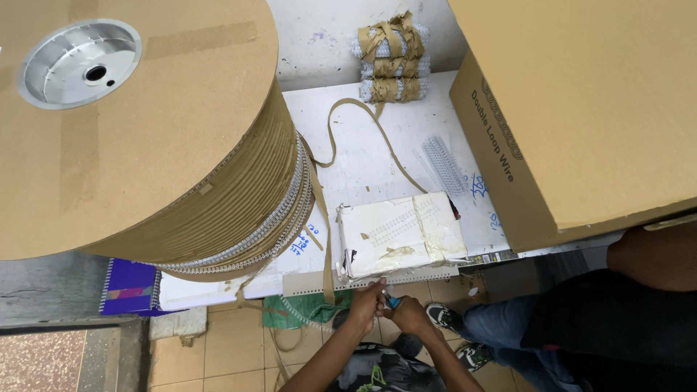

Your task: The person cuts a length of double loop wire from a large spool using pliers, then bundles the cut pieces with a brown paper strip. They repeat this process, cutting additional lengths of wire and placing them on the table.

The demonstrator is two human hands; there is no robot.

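Left hand (365, 303): seen from above at the table's (363, 156) front edge, fingers curled and pressed onto a strip of white wire comb (406, 277) that runs along that edge. Right hand (408, 313): set just beside the left, touching it, fingers closed around a small blue tool (392, 301) whose tip shows between the two hands. The tool's kind cannot be told.

Block (401, 235): a white, taped and stained packet, laid flat on the table directly above the hands, its near edge at the table's rim.

Spool (138, 123): a large cardboard reel with a metal hub (80, 63), stood at the left; brown paper tape and white wire loops are wound on it. A loose tape strip (327, 239) hangs from it over the table edge toward the floor.

Carton (581, 109): a big brown box, at the right on the table.

Bundles (390, 58): three stacked rolls of wire comb bound with brown tape, at the back of the table.

Loose comb (444, 165): a short clear piece, laid between block and carton.

Notebook (132, 287): purple cover, under the spool at the left edge.

Second person: jeans and sneakers (441, 316) seen at the lower right, near the right hand.
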